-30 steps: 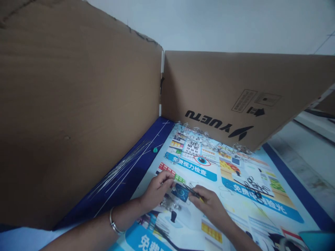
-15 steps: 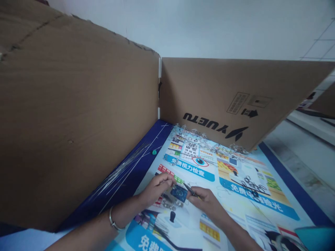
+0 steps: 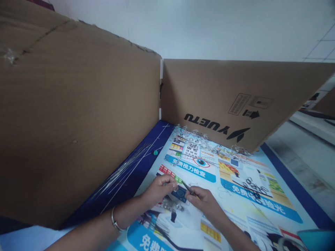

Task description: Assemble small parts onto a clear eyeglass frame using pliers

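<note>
My left hand rests on the printed poster with its fingers pinched together over something too small to name. My right hand is closed round a thin dark tool whose tip points up and left toward the left fingers. Small clear beads lie on the poster just below the left hand. A silver bangle sits on my left wrist.
Tall cardboard walls stand on the left and at the back. A bundle of thin wires lies along the blue strip, by a green pin. More clear beads line the back wall. Dark rings lie at right.
Both hands stay together over the same spot, with only slight finger shifts. The view has tilted a little.
</note>
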`<state>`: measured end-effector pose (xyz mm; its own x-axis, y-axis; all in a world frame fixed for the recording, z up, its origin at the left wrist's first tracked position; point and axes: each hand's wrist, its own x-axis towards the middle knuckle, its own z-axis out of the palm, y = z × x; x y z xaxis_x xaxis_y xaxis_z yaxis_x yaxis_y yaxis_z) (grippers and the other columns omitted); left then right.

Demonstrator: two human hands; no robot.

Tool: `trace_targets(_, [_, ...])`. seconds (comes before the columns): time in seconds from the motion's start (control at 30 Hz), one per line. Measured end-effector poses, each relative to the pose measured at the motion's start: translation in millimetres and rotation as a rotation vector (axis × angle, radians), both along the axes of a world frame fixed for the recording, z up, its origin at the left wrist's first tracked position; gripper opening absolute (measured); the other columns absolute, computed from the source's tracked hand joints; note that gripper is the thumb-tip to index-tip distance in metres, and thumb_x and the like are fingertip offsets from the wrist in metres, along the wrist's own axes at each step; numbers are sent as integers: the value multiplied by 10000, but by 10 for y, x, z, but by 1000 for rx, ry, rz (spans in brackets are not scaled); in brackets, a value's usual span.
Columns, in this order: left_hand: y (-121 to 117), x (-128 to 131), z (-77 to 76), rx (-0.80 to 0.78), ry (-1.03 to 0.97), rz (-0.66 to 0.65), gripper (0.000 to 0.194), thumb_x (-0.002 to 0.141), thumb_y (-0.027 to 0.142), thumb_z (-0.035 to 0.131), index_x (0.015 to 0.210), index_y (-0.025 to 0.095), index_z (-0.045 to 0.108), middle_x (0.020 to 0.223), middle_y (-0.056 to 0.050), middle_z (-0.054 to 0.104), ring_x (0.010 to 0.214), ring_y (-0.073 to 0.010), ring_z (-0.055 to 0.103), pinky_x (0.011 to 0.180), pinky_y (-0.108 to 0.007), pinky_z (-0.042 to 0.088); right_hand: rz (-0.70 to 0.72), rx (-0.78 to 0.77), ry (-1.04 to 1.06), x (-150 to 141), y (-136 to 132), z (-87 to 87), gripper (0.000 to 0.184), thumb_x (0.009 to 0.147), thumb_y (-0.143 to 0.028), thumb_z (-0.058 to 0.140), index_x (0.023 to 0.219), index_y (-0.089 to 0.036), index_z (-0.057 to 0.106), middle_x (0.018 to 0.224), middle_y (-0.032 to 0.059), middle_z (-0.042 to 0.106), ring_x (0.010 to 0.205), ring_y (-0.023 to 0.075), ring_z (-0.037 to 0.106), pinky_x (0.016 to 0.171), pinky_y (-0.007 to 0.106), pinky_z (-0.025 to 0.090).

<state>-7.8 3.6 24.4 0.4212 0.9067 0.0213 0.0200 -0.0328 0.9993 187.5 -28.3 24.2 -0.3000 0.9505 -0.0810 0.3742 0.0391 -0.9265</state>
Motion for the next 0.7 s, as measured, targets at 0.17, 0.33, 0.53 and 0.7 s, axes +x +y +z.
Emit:
trace_targets(0.17, [-6,11,72,404,152,242,165,770,211,509,625,152,561,666,-12,552,683,-136,519,657,-249,420,-76,59,-47,-76,-53,29,276,796,-434,439,751,-181,540,681,-17,465,659,133,422,617,245,335])
trace_targets(0.33, [-40,17,118,780,344,320,161,796,161,471,671,165,574,676,-29,576,705,-151,511,698,-283,398,-134,87,-44,-133,-139,55,308,814,-469,398,734,-187,491,690,-17,445,666,133,414,596,236,341])
trace_targets(0.53, [-36,110,92,1028,542,315,131,788,132,481,746,174,597,690,-47,576,723,-169,501,703,-319,372,-143,141,-31,-121,-195,46,303,824,-468,384,731,-190,461,691,-19,427,664,130,396,587,234,332])
trace_targets(0.7, [-3,243,119,1091,542,312,147,790,129,473,710,175,588,675,-45,568,718,-167,503,699,-317,372,-176,177,-45,-77,-183,56,297,819,-457,390,695,-191,432,659,-26,412,633,120,376,565,231,319])
